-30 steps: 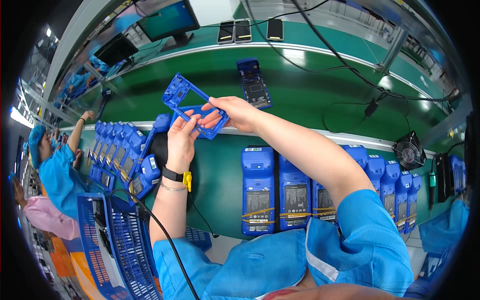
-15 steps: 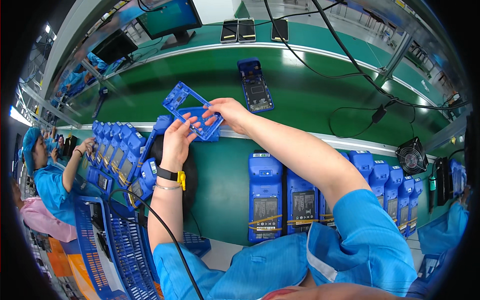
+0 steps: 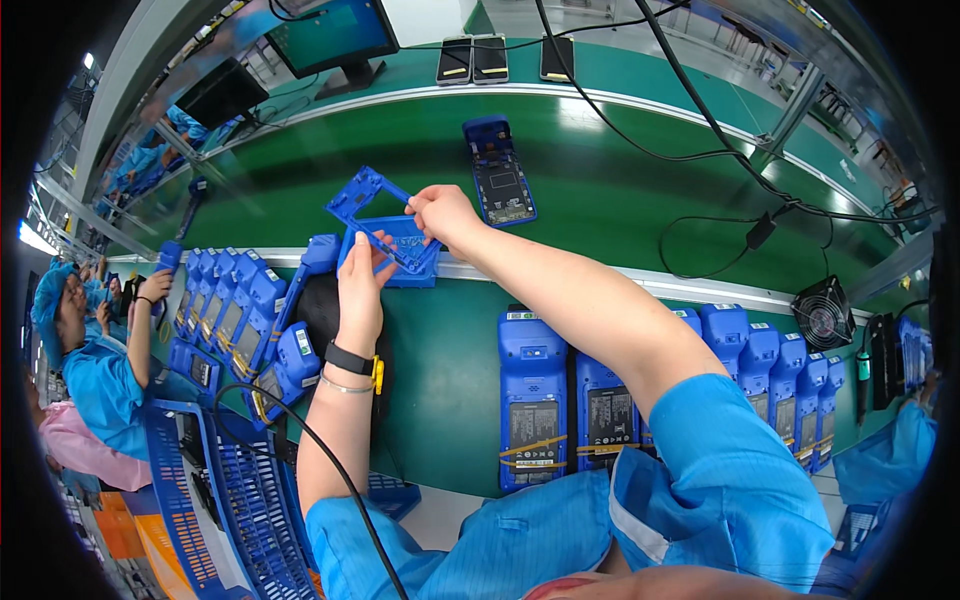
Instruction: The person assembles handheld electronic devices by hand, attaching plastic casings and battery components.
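Note:
Both my hands hold a blue plastic housing frame (image 3: pixel 362 190) with a large rectangular opening, tilted above the back of the mat. My right hand (image 3: pixel 446 214) pinches its right side between thumb and fingers. On the near edge, my left hand (image 3: pixel 360 285) grips with its fingertips; part of that grip is hidden. Directly beneath the frame sits a shallow blue plastic tray (image 3: pixel 418 281). Farther back on the green shelf lies an opened blue handheld device (image 3: pixel 502 185), its dark circuit board and inner parts showing. A black strap with a yellow clip (image 3: pixel 378 374) circles my left wrist.
Blue handheld terminals with rubber bands stand in rows at right (image 3: pixel 533 400) and left (image 3: pixel 232 300). A small fan (image 3: pixel 823 312) and black cables (image 3: pixel 740 155) are at right. A co-worker's hand (image 3: pixel 155 287) holds a blue device at far left, near blue baskets (image 3: pixel 185 480).
My right hand has shifted its grip to a tighter pinch on the frame, and my left fingers have straightened somewhat. The co-worker has lifted a blue device. My view has shifted slightly.

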`<state>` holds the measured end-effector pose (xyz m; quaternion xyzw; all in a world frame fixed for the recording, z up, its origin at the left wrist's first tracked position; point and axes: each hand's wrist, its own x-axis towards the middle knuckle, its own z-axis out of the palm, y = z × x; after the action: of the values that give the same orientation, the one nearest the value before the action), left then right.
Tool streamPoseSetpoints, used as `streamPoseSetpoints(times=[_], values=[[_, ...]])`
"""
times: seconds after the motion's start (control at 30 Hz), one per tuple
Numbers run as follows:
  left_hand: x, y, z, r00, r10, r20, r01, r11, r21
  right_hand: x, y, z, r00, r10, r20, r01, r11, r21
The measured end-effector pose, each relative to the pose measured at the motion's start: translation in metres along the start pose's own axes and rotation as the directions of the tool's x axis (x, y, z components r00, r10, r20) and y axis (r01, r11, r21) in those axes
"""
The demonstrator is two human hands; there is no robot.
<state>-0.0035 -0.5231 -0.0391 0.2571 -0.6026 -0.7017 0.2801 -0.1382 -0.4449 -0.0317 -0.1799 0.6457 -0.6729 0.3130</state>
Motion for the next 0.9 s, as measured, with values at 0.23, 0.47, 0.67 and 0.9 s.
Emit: streamPoseSetpoints(times=[0.23, 0.47, 0.67, 0.9], values=[[-0.034, -0.015, 0.006, 0.763, 0.328, 0.558, -0.641, 0.264, 0.721, -0.032, -0.022, -0.031, 0.994, -0.039, 0.103, 0.028, 0.993, 0.114], [-0.113, -0.006, 0.012, 0.654, 0.264, 0.709, -0.756, 0.261, 0.6, -0.106, -0.005, -0.04, 0.978, 0.015, 0.206, -0.026, 0.998, 0.051], [-0.152, -0.001, 0.005, 0.893, 0.331, 0.306, -0.45, 0.677, 0.582, -0.132, 0.009, -0.049, 0.971, 0.008, 0.24, -0.022, 0.998, 0.053], [-0.149, 0.012, 0.011, 0.984, -0.101, 0.146, 0.125, 0.978, -0.167, -0.145, 0.003, -0.039, 0.956, -0.09, 0.28, 0.113, 0.991, -0.069]])
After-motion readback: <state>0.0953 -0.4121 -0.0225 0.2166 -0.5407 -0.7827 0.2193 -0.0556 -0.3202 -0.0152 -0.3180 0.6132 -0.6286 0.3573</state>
